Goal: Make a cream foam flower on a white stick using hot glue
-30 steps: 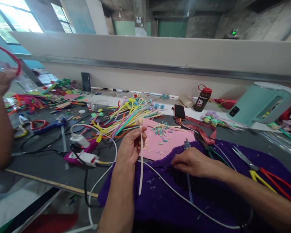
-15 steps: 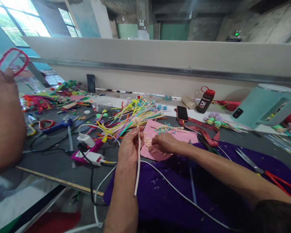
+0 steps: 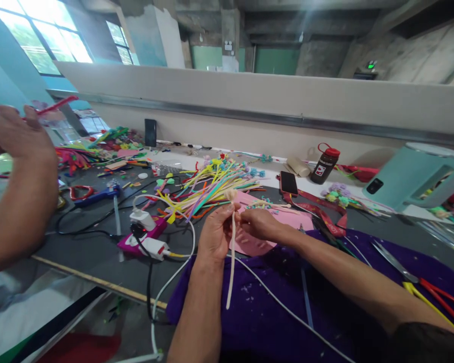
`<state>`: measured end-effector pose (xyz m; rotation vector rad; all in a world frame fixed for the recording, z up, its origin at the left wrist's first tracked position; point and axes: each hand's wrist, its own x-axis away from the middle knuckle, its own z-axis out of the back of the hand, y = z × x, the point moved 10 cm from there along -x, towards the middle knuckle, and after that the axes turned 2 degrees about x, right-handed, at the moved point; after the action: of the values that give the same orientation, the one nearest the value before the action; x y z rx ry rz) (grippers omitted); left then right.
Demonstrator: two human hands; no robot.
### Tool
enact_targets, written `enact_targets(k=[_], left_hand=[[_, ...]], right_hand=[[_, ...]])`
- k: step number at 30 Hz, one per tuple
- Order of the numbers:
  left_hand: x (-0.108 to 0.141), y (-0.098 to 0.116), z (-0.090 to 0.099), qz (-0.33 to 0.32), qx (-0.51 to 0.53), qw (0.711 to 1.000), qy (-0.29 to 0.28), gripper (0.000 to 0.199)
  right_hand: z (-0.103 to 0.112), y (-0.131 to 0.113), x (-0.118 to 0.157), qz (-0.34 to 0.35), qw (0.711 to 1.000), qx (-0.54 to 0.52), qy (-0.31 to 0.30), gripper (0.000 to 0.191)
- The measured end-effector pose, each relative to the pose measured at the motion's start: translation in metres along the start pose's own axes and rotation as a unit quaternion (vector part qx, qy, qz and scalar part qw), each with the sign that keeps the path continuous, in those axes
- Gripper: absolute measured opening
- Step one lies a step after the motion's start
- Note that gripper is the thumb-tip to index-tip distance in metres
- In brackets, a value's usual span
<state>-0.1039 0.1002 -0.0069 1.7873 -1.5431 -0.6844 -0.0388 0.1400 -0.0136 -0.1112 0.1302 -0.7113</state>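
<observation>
Fingers point(image 3: 227, 213) of the left hand point(image 3: 213, 233) pinch a cream pipe cleaner point(image 3: 232, 267) just below its pale bunched head point(image 3: 230, 194), the tail hanging down before the purple cloth point(image 3: 257, 297). Close beside it, the right hand point(image 3: 260, 224) has its fingertips drawn together; whether they grip anything, I cannot tell. Behind the hands lies a pink sheet point(image 3: 292, 218) scattered with small cut pieces point(image 3: 263, 203), and past that a multicoloured pipe-cleaner bundle point(image 3: 208, 194). Red-and-yellow-handled scissors point(image 3: 397, 261) rest on the cloth's right side. Far left, a co-worker's hand point(image 3: 17, 132) holds something red.
</observation>
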Motion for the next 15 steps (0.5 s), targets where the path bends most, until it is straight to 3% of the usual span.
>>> enact_targets(k=[6, 9, 15], left_hand=[[0.002, -0.015, -0.011, 0.031, -0.057, 0.997, -0.039, 0.025], [0.003, -0.019, -0.015, 0.036, -0.089, 0.994, -0.045, 0.027], [0.004, -0.024, -0.017, 0.05, -0.133, 0.99, -0.023, 0.027]], right_hand=[[0.015, 0.013, 0.044, -0.004, 0.997, -0.061, 0.04, 0.021], [0.023, 0.014, 0.063, -0.008, 0.987, -0.129, 0.092, 0.029], [0.039, 0.011, 0.093, -0.003, 0.97, -0.219, 0.11, 0.014]])
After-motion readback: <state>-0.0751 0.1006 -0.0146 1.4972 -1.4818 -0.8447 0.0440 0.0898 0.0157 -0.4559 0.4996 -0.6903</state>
